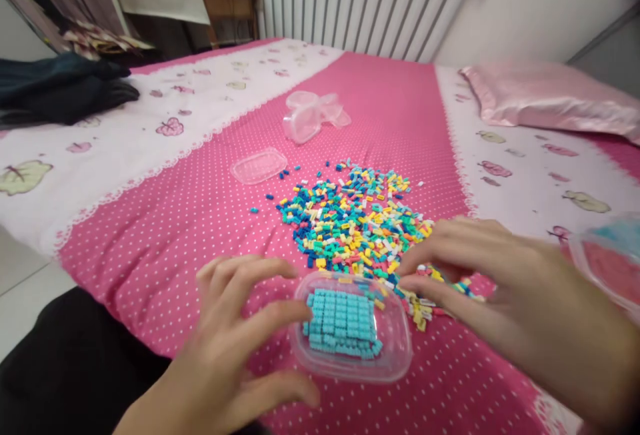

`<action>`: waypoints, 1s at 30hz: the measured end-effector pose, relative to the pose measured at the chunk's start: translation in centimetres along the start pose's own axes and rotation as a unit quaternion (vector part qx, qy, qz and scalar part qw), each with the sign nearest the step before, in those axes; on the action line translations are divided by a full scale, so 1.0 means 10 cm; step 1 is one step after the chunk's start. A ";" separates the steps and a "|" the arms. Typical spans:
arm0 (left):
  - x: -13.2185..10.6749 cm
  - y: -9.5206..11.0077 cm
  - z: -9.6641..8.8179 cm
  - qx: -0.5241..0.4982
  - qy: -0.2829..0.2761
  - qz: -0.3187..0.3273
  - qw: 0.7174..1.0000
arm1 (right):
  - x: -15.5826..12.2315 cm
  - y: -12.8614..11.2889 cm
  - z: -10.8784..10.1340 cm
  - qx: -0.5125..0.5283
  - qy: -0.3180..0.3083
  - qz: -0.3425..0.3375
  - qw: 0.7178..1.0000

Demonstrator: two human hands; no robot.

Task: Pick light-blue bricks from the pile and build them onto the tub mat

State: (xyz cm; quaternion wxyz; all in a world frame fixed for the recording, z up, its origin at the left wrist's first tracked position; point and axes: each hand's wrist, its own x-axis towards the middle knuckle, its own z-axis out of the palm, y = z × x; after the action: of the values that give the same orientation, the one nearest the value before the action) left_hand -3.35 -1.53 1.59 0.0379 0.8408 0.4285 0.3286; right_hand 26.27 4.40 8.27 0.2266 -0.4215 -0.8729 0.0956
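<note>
A clear plastic box (395, 362) sits on the bedspread, with light-blue toy building bricks (343, 318) packed in neat rows inside. My left hand (235, 335) is beside its left end, fingers spread and open; the index fingertip overlaps the box's left side. Just beyond the box lies a loose heap of small bricks (355, 222) in blue, green, yellow, white and pink. Over the heap's near right edge, the thumb and index fingertip of my right hand (480, 275) come close together in a pinch. What is between those fingertips is too small to make out.
A clear lid (259, 166) lies flat left of the heap, and more clear plastic boxes (313, 115) are behind it. At the right edge is a box with red and blue contents (610, 262). A pink pillow (550, 98) and dark clothes (60, 88) lie farther back.
</note>
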 end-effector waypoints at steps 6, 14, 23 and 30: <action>0.84 -0.55 0.05 0.036 -0.082 -0.054 0.994 | -0.02 0.50 0.00 0.034 0.145 0.196 0.969; 2.22 -0.88 0.56 0.067 -0.352 0.024 0.933 | 0.12 0.93 0.49 0.051 0.177 0.210 0.960; 2.00 -1.18 0.46 0.042 -0.291 0.012 0.956 | 0.12 1.04 0.81 0.042 0.165 0.221 0.960; 1.95 -1.13 0.43 0.067 -0.335 -0.004 0.940 | 0.12 1.02 1.03 0.036 0.090 0.213 0.972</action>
State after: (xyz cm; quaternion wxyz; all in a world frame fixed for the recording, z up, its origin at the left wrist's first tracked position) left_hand -0.52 21.00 4.42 0.1236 0.9012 0.4154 -0.0017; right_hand 27.84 11.95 -4.04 0.2940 -0.5964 -0.7346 0.1350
